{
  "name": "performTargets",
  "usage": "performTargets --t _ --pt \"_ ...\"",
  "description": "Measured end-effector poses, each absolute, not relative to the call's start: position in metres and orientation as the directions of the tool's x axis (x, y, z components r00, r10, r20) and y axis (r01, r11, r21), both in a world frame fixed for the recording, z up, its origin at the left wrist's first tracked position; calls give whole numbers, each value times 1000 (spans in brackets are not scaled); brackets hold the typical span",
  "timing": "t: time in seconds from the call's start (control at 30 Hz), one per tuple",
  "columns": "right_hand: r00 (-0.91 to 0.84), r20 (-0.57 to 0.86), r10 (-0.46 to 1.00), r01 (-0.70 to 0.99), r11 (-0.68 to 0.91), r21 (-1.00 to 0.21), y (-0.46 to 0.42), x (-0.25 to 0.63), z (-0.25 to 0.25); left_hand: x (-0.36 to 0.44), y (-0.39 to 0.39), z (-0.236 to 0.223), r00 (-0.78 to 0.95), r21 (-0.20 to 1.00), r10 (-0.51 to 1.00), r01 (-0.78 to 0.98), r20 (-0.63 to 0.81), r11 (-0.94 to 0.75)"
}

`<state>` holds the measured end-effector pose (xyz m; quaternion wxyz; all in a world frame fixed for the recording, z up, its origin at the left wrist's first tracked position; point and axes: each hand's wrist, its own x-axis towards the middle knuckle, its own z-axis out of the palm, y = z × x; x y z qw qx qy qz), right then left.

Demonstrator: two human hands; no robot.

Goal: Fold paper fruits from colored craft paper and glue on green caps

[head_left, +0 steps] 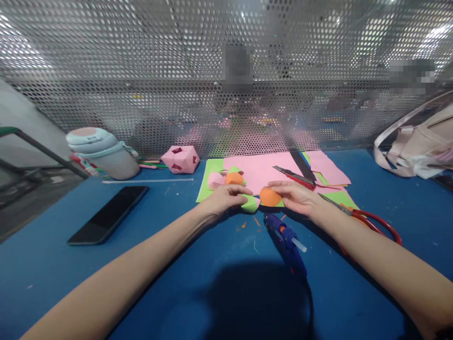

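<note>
A perforated metal panel (141,56) rises behind the blue surface (159,293), and at the far right we see a pale bag (424,137). Pink sheets (255,170) lie over green paper (205,189) across the middle; a lidded bottle (113,151) and a dark phone (109,215) sit to the left. Our forearms reach in, the right one close by the red-handled scissors (377,222), so a careless sweep of that arm could drag them or catch an open blade. The blue glue gun (283,231) lies nearer to us, its nozzle end just below our hands; if it is hot, a dipped wrist or finger could be burned, and a tug on its cord (311,302) could swing it into the paper. Our left hand (224,200) appears to pinch a small green-and-pink piece (250,204) between thumb and fingers, while our right hand (295,196) pinches the curved orange piece (270,197) at its edge, just beside it. Squeezing too hard could crease either one, and the orange scraps (244,225) below could stick to any stray glue.
</note>
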<state>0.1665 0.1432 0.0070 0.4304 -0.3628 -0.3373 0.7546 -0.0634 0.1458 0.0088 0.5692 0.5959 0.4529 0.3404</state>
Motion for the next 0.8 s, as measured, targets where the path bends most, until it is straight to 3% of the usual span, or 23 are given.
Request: performTargets --t 0.23,0.6,0.8 --pt "-349 -230 908 -421 -371 -828 140 162 9 -60 146 4 350 986 926 -39 -141 165" --pt "-394 -62 917 -365 -218 -905 134 157 7 -57 146 2 416 954 895 -165 -161 249" --pt "-401 -47 915 -364 -206 -908 134 155 2 -54 142 3 421 937 892 -216 -164 274"
